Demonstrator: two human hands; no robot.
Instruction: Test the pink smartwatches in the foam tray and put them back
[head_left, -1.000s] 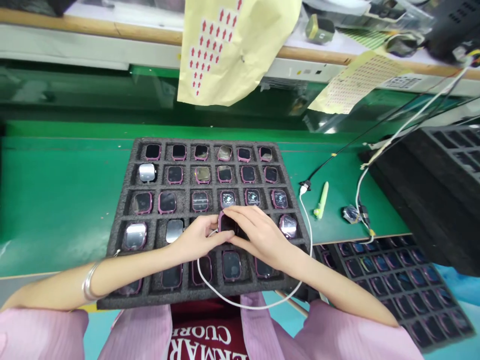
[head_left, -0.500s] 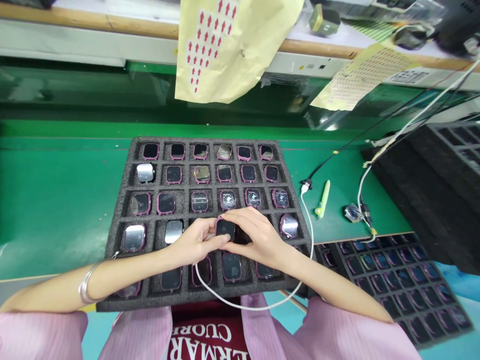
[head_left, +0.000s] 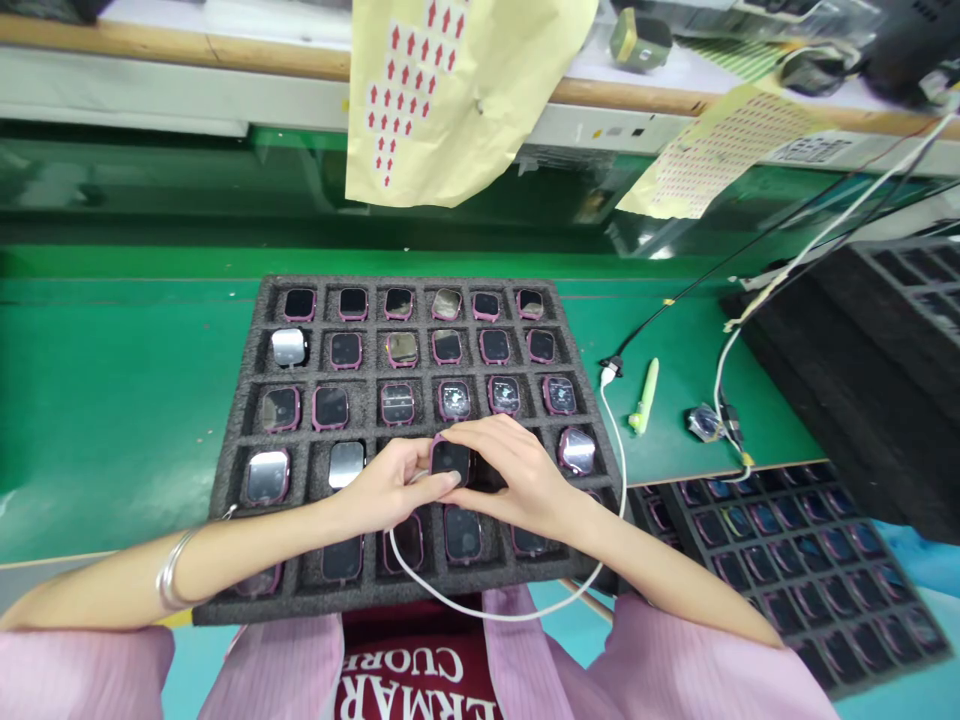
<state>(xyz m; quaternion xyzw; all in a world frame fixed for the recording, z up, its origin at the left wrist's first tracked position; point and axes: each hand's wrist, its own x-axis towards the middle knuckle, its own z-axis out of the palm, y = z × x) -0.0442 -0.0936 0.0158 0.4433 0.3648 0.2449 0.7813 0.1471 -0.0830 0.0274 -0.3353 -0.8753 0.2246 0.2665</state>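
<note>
A purple-framed smartwatch point(head_left: 450, 458) with a dark screen is held just above the foam tray point(head_left: 327, 285). My right hand point(head_left: 517, 470) is closed around its right side, fingers along the top edge and thumb below. My left hand point(head_left: 401, 480) is closed at the watch's left side, its thumb reaching to the lower edge of the screen. A white charging cable point(head_left: 525, 615) loops up from below into my left fingers, which hide its end. Similar watches sit in the tray's compartments, several with lit screens such as this watch point(head_left: 504, 395).
Right of the tray, the cable joins a black lead at a connector point(head_left: 611, 370). Beside it lie a light green pen point(head_left: 645, 397) and a clear-wrapped item point(head_left: 705, 423). Another tray of watches point(head_left: 817, 560) is lower right, below stacked black foam point(head_left: 832, 370). Yellow sticker sheets point(head_left: 480, 110) hang from the shelf.
The view has shifted very slightly. Both hands keep their grip on the watch and cable with hardly any movement.
</note>
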